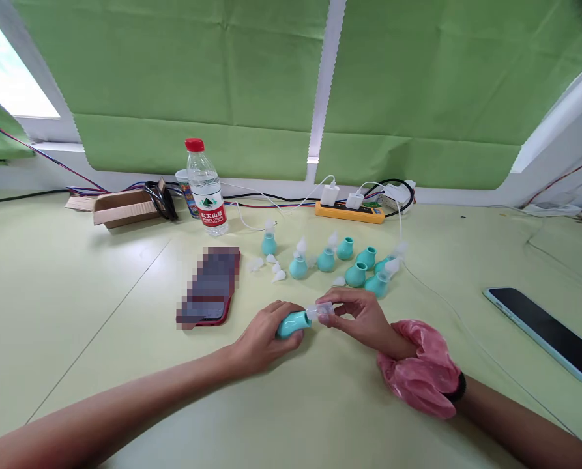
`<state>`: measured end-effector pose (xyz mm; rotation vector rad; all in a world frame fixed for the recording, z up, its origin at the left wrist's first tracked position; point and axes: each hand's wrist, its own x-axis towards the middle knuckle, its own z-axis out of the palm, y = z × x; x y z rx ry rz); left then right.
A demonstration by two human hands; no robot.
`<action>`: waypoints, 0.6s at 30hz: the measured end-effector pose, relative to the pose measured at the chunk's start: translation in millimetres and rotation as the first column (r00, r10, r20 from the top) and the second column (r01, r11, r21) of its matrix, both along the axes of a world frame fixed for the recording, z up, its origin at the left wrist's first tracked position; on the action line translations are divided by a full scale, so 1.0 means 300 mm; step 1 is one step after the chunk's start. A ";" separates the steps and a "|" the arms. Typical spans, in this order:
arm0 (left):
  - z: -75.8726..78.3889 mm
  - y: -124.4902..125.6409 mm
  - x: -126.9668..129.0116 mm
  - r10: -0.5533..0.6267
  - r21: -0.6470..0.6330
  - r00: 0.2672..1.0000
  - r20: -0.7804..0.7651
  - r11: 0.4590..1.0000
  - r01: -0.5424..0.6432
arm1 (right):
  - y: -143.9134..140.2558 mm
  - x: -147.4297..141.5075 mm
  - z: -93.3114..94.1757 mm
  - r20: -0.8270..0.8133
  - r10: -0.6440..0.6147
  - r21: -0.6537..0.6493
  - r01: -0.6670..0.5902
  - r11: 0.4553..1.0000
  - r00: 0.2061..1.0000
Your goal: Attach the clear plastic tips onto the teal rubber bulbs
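Left hand (264,335) grips teal bulb (293,322); right hand (356,319) pinches clear tip (320,311) at bulb's far end, touching.

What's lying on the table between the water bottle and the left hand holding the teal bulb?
In the head view, a red-cased phone lies on the table between the water bottle and the left hand gripping the teal bulb.

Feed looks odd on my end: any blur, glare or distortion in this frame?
Head view: the phone left of the hands is pixelated; window top left is blown out; wide-angle bending at the edges; left hand, right hand and teal bulb are sharp, with soft shadows.
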<state>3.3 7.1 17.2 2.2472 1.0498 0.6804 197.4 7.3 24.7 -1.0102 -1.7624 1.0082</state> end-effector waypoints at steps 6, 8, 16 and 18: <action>-0.001 -0.004 -0.005 0.022 -0.076 0.999 0.038 0.997 -0.019 | -0.018 -0.004 -0.006 0.143 0.049 0.217 -0.080 0.973 0.988; -0.001 -0.005 -0.006 0.002 -0.086 0.998 0.062 0.996 0.003 | -0.023 -0.011 -0.013 0.137 0.052 0.239 -0.084 0.967 0.989; -0.026 -0.016 -0.003 0.045 0.192 0.997 -0.058 0.981 -0.033 | -0.027 -0.055 -0.032 -0.066 0.078 -0.194 -0.090 0.977 0.995; -0.034 -0.016 -0.003 0.057 0.272 0.994 -0.098 0.962 -0.028 | -0.029 -0.067 -0.029 -0.103 0.057 -0.294 -0.085 0.952 0.993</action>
